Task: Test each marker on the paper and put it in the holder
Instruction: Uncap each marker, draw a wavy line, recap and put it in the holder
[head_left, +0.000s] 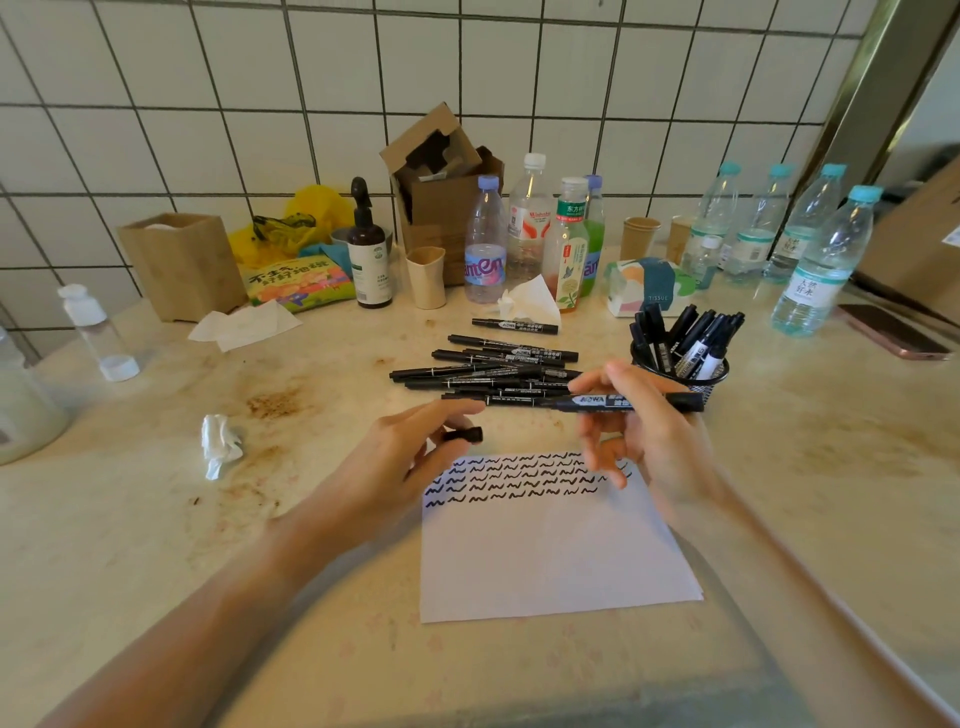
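A white paper (550, 556) lies on the counter in front of me, its top covered with rows of black squiggles. My right hand (644, 431) holds a black marker (623, 402) level above the paper's top edge, tip end pointing left. My left hand (410, 457) pinches a small black cap (465, 434) just left of the paper. A pile of several black markers (493, 369) lies behind the paper. The black mesh holder (680, 371) at the right of the pile holds several markers upright.
Bottles, paper cups, a tissue pack (649, 286) and a cardboard box (441, 192) line the tiled wall behind. A crumpled tissue (221, 444) lies left of my left hand. A phone (893, 338) rests at the far right. The counter is stained.
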